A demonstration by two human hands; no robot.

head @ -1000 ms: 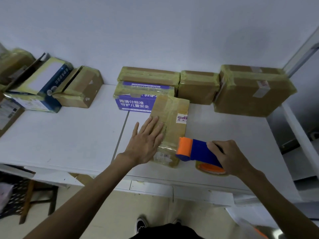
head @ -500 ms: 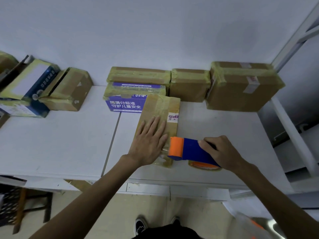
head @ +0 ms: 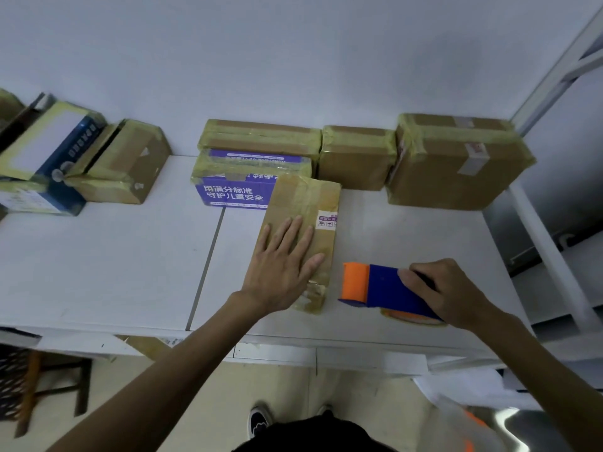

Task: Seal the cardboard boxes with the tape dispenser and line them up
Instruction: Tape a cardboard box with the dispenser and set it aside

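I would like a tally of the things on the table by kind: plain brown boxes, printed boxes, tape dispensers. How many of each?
Plain brown boxes: 5
Printed boxes: 2
Tape dispenser: 1
Total: 8
The brown object cut off at the left edge is not counted.

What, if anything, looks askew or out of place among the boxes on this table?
The flat brown box under the left hand lies slanted, its far corner covering part of the purple box, outside the wall row. Its near-end tape is wrinkled. The brown box at far left leans tilted.
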